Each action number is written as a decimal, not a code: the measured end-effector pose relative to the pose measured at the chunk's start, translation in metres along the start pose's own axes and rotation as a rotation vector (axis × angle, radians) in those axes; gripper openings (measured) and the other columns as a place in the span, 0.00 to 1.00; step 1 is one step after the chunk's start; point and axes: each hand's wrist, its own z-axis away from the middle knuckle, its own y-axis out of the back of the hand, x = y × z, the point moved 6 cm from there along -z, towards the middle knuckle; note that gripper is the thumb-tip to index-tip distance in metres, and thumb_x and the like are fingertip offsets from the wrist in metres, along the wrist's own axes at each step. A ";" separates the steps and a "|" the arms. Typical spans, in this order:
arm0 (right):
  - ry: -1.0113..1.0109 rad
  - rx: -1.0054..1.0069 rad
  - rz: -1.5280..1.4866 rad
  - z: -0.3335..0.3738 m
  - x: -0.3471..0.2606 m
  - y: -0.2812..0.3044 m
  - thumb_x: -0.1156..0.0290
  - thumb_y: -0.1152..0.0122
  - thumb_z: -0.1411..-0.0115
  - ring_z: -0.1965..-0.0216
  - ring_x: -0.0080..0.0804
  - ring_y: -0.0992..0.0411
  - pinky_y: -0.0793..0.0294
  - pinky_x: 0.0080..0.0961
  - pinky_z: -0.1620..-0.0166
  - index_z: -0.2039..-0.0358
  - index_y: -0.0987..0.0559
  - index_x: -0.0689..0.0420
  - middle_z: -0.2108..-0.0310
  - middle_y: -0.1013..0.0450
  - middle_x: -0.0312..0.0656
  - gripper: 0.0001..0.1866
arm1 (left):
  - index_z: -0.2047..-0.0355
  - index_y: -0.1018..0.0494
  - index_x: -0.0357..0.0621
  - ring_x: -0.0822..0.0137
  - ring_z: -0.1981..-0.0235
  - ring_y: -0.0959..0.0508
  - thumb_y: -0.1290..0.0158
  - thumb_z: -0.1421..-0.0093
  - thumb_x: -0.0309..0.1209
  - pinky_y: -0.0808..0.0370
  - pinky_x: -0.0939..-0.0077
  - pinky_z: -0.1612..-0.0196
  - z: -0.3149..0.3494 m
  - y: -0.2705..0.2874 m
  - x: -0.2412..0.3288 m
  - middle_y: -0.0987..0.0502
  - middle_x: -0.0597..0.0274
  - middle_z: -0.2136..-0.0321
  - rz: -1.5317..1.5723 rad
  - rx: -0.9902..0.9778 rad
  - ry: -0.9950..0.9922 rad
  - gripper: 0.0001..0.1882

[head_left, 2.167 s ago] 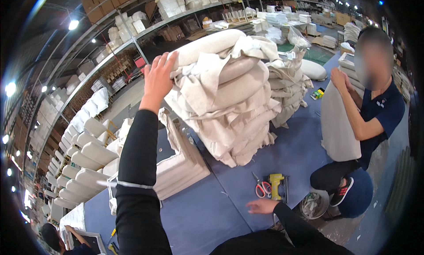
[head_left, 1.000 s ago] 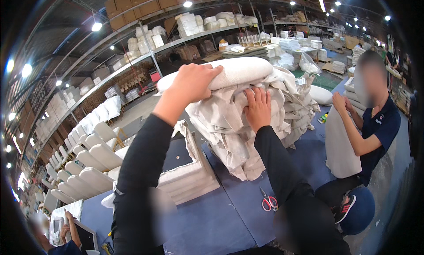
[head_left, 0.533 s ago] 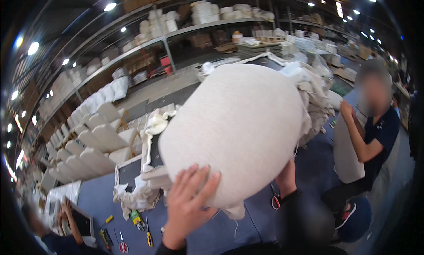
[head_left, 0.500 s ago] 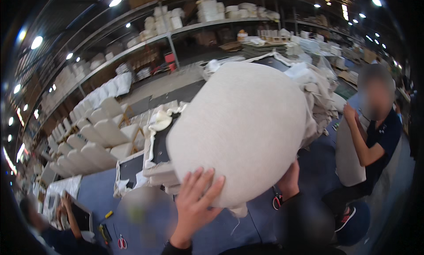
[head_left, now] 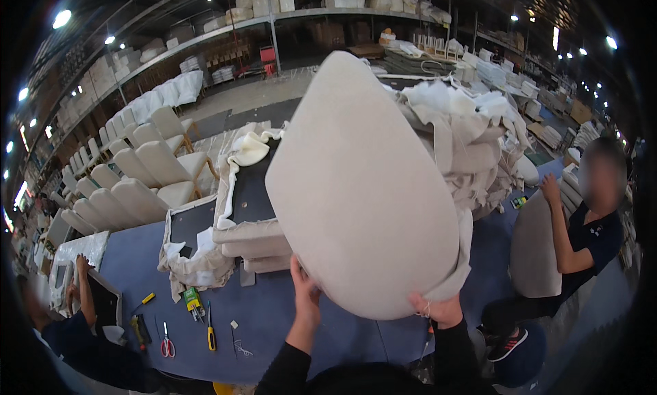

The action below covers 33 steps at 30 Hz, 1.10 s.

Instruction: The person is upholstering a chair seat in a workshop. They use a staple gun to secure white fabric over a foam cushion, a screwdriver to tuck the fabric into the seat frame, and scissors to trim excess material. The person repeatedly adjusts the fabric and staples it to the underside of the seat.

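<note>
Above blue table (head_left: 137, 258), both hands grip beige upholstered panel (head_left: 363, 190).

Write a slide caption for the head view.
Both hands, left hand and right hand, hold up a beige upholstered cushion over the blue worktable.

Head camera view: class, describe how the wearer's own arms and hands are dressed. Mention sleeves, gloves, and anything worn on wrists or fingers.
Both forearms wear long black sleeves ending at the wrists. The left hand and right hand are bare, without gloves. No watch, ring or bracelet shows.
</note>
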 end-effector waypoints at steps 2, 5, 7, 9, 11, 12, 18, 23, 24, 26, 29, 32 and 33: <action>-0.136 -0.146 -0.208 0.019 -0.008 -0.006 0.70 0.13 0.48 0.34 0.36 0.28 0.27 0.38 0.33 0.26 0.36 0.62 0.32 0.28 0.46 0.53 | 0.18 0.51 0.52 0.42 0.21 0.45 0.48 0.30 0.62 0.49 0.25 0.26 -0.013 0.013 0.004 0.47 0.50 0.20 0.242 0.064 0.278 0.49; -0.265 -0.228 -0.331 0.048 -0.003 -0.003 0.68 0.13 0.48 0.31 0.36 0.30 0.29 0.39 0.30 0.23 0.40 0.60 0.30 0.29 0.45 0.58 | 0.18 0.52 0.51 0.43 0.26 0.39 0.52 0.27 0.65 0.44 0.26 0.29 -0.052 0.048 -0.009 0.42 0.50 0.23 0.417 -0.026 0.338 0.48; -0.157 -0.189 -0.127 0.078 0.015 -0.002 0.66 0.12 0.48 0.30 0.37 0.30 0.29 0.41 0.30 0.23 0.40 0.59 0.30 0.30 0.45 0.58 | 0.19 0.48 0.52 0.47 0.30 0.32 0.53 0.26 0.64 0.38 0.33 0.30 -0.070 0.043 -0.009 0.36 0.50 0.27 0.515 -0.083 0.265 0.46; -0.144 -0.239 0.121 0.102 0.030 -0.012 0.63 0.13 0.49 0.29 0.46 0.31 0.33 0.44 0.28 0.25 0.34 0.57 0.30 0.29 0.47 0.54 | 0.20 0.47 0.51 0.48 0.30 0.31 0.53 0.26 0.63 0.35 0.38 0.32 -0.070 0.040 0.007 0.35 0.50 0.27 0.602 -0.112 0.172 0.45; -0.143 -0.399 0.244 0.123 0.043 -0.041 0.64 0.17 0.49 0.27 0.50 0.34 0.38 0.49 0.26 0.28 0.31 0.56 0.29 0.32 0.48 0.49 | 0.20 0.46 0.51 0.50 0.31 0.30 0.53 0.25 0.62 0.32 0.44 0.34 -0.064 0.042 0.025 0.34 0.50 0.28 0.622 -0.112 0.151 0.44; -0.115 -0.458 0.329 0.141 0.057 -0.053 0.64 0.19 0.49 0.25 0.51 0.37 0.41 0.53 0.25 0.30 0.29 0.56 0.27 0.34 0.48 0.45 | 0.20 0.45 0.50 0.50 0.31 0.29 0.53 0.25 0.62 0.30 0.46 0.36 -0.062 0.042 0.032 0.34 0.50 0.29 0.628 -0.119 0.155 0.43; -0.175 -0.671 0.533 0.181 0.108 -0.078 0.73 0.28 0.46 0.19 0.51 0.48 0.48 0.68 0.25 0.27 0.29 0.45 0.21 0.43 0.44 0.43 | 0.21 0.42 0.49 0.55 0.34 0.25 0.52 0.24 0.59 0.21 0.62 0.42 -0.046 0.046 0.063 0.30 0.49 0.31 0.435 -0.081 0.354 0.40; -0.236 -0.999 0.763 0.169 0.151 -0.092 0.73 0.33 0.43 0.27 0.47 0.35 0.30 0.53 0.33 0.34 0.20 0.46 0.25 0.34 0.41 0.33 | 0.19 0.55 0.41 0.55 0.36 0.22 0.35 0.35 0.55 0.18 0.64 0.43 -0.026 -0.002 0.069 0.33 0.40 0.30 -0.531 -0.336 0.320 0.57; -0.203 -0.956 0.687 0.171 0.159 -0.101 0.73 0.34 0.43 0.29 0.47 0.32 0.29 0.51 0.34 0.36 0.20 0.48 0.27 0.32 0.42 0.32 | 0.18 0.57 0.42 0.55 0.35 0.24 0.34 0.36 0.55 0.20 0.64 0.41 -0.023 0.000 0.071 0.33 0.41 0.30 -0.535 -0.339 0.360 0.60; -0.144 -0.854 0.552 0.168 0.170 -0.117 0.72 0.34 0.43 0.34 0.47 0.27 0.26 0.46 0.36 0.38 0.19 0.52 0.30 0.28 0.45 0.29 | 0.17 0.60 0.44 0.55 0.32 0.28 0.33 0.39 0.56 0.24 0.64 0.36 -0.021 0.001 0.071 0.34 0.42 0.30 -0.533 -0.362 0.434 0.64; -0.108 -0.876 0.748 0.171 0.192 -0.160 0.71 0.35 0.44 0.39 0.48 0.22 0.23 0.45 0.38 0.43 0.17 0.57 0.31 0.28 0.52 0.25 | 0.18 0.58 0.42 0.52 0.29 0.31 0.30 0.42 0.49 0.33 0.61 0.29 -0.020 -0.014 0.078 0.35 0.40 0.29 -0.804 -0.351 0.133 0.64; -0.319 -0.943 0.627 0.176 0.198 -0.164 0.71 0.37 0.43 0.42 0.53 0.21 0.21 0.47 0.40 0.45 0.17 0.59 0.30 0.30 0.57 0.24 | 0.18 0.58 0.40 0.50 0.27 0.34 0.29 0.46 0.43 0.38 0.61 0.25 -0.020 -0.018 0.078 0.36 0.38 0.27 -0.818 -0.413 0.037 0.64; -0.365 -0.927 0.562 0.175 0.197 -0.159 0.71 0.37 0.43 0.42 0.54 0.21 0.20 0.48 0.40 0.43 0.17 0.59 0.30 0.31 0.57 0.25 | 0.18 0.58 0.40 0.47 0.28 0.32 0.30 0.47 0.42 0.37 0.60 0.26 -0.022 -0.019 0.078 0.35 0.35 0.28 -0.841 -0.480 0.043 0.65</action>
